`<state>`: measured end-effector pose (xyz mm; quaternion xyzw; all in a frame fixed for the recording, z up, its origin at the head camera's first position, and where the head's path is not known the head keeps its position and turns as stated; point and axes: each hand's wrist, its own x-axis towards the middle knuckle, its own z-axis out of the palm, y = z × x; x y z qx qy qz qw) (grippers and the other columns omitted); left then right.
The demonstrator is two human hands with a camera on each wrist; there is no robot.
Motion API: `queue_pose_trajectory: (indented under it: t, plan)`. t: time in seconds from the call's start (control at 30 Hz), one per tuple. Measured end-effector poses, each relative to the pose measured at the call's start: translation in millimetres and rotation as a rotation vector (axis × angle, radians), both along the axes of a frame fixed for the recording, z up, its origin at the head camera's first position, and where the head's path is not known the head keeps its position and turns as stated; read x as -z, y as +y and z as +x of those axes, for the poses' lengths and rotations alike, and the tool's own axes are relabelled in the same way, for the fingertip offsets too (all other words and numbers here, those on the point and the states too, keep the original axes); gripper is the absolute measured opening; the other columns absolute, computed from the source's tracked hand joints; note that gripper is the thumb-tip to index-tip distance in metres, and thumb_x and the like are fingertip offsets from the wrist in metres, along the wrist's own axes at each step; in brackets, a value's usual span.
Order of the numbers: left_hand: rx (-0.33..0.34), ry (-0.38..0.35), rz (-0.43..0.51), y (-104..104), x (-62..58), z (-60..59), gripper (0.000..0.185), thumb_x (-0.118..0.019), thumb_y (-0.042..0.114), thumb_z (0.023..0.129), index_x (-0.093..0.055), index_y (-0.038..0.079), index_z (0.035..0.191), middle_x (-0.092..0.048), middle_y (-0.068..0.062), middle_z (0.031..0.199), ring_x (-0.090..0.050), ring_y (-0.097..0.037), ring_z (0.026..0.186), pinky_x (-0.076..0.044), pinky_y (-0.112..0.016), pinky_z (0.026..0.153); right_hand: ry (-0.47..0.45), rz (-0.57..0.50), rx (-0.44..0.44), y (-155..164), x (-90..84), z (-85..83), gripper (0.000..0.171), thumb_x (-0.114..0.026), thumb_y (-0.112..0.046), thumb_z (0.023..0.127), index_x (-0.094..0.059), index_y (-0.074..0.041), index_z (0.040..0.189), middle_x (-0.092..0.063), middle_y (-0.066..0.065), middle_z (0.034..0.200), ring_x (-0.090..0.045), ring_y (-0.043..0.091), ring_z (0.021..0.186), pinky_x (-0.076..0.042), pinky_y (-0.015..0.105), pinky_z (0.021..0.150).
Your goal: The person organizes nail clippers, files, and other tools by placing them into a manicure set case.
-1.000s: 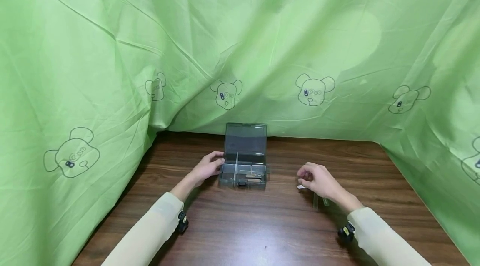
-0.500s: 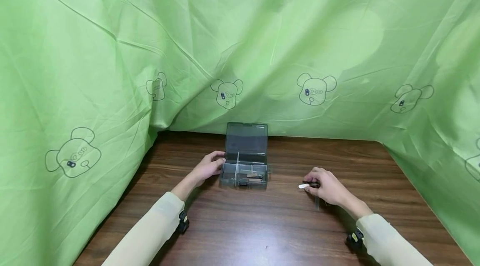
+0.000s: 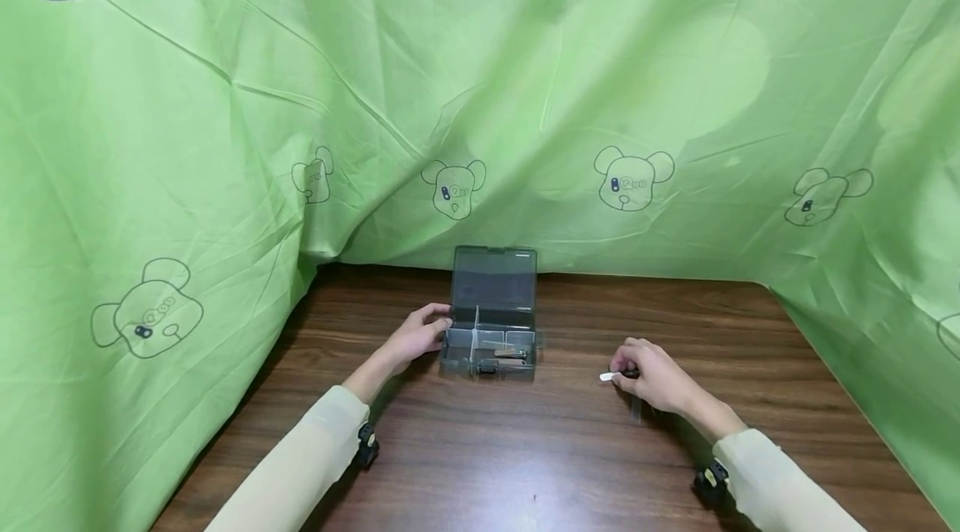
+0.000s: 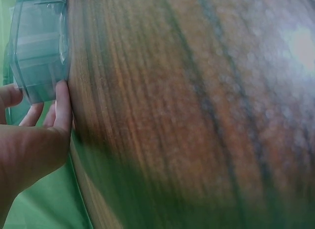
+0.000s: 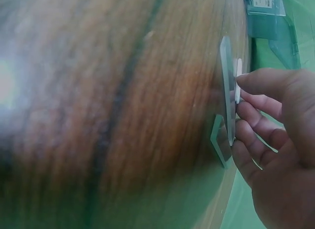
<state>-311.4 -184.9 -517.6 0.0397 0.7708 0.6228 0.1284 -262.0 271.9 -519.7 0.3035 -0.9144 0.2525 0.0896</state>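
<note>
— Held by the right hand point(image 3: 654, 378)?

— A small flat white strip point(image 3: 607, 377), pinched between thumb and curled fingers, its pale tip poking out toward frame centre. Low over the dark brown wooden table point(image 3: 525, 449), right of centre in the head view. In the right wrist view, same white strip point(image 5: 238, 81) at upper right, pressed under the thumb, lying against a thin clear plastic divider piece point(image 5: 226, 101) standing on edge on the wood. A second clear piece point(image 5: 219, 143) just below it, near the fingertips.

— And the left hand point(image 3: 417, 336)?

— Resting against the left end of a small smoky-grey transparent plastic compartment box point(image 3: 491, 340), fingers gently bent around its side wall, thumb on the far side. Left wrist view: fingertips point(image 4: 63, 103) touching the box corner point(image 4: 39, 56) at upper left of the frame; more a steadying touch than a tight grip.

— State of the box?

— Open, hinged lid point(image 3: 493, 278) standing upright at the back. Inner partitions splitting it into compartments; something small, metallic and dark lying in the right-hand front section, too small to identify. Middle of the head view, well apart from the right hand.

— Surroundings?

— Light green cloth with outlined bear heads and purple patches point(image 3: 480, 98), draped behind and along both sides of the table. Cream sleeves point(image 3: 300, 465) on both forearms, a small black wrist device point(image 3: 365, 442) at each cuff.
</note>
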Motion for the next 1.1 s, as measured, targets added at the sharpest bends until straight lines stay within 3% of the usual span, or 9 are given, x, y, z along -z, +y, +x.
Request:
queue_pose_trajectory:
  t: [0.33,0.63,0.83,1.1]
  plan:
    - [-0.012,0.004,-0.001,4,-5.8,2.1,0.045,-0.055,0.014,0.11,-0.048,0.002,0.154,-0.06,-0.021,0.136,-0.062,-0.029,0.123,-0.053,-0.052,0.108,-0.052,-0.027,0.003,-1,-2.4,2.2,0.029,-0.084,-0.001,0.085,-0.066,-0.024,0.083,-0.055,-0.007,0.08,-0.053,0.013,0.076,-0.045,0.025,0.066]
    - [-0.009,-0.002,-0.004,4,-3.4,3.2,0.044,-0.054,0.013,0.11,-0.048,0.002,0.153,-0.059,-0.023,0.139,-0.061,-0.03,0.125,-0.053,-0.053,0.109,-0.048,-0.046,-0.01,-1,-2.1,3.6,0.028,-0.082,0.0,0.088,-0.065,-0.022,0.082,-0.055,-0.009,0.078,-0.052,0.008,0.071,-0.045,0.023,0.061]
    - [-0.019,0.003,-0.004,5,-5.5,3.9,0.045,-0.054,0.015,0.11,-0.049,0.002,0.153,-0.059,-0.022,0.138,-0.061,-0.03,0.125,-0.053,-0.054,0.108,-0.068,-0.084,0.004,-8,-10.8,-5.7,0.024,-0.079,-0.001,0.093,-0.065,-0.019,0.086,-0.059,-0.013,0.074,-0.055,0.004,0.067,-0.049,0.024,0.059]
    - [-0.024,0.001,-0.009,6,-5.0,3.9,0.045,-0.055,0.015,0.111,-0.048,0.001,0.154,-0.058,-0.023,0.141,-0.06,-0.031,0.127,-0.053,-0.054,0.108,-0.003,-0.127,0.038,-30,-16.7,-23.9,0.016,-0.078,-0.001,0.092,-0.069,-0.014,0.09,-0.064,-0.01,0.081,-0.059,0.007,0.073,-0.053,0.026,0.064]
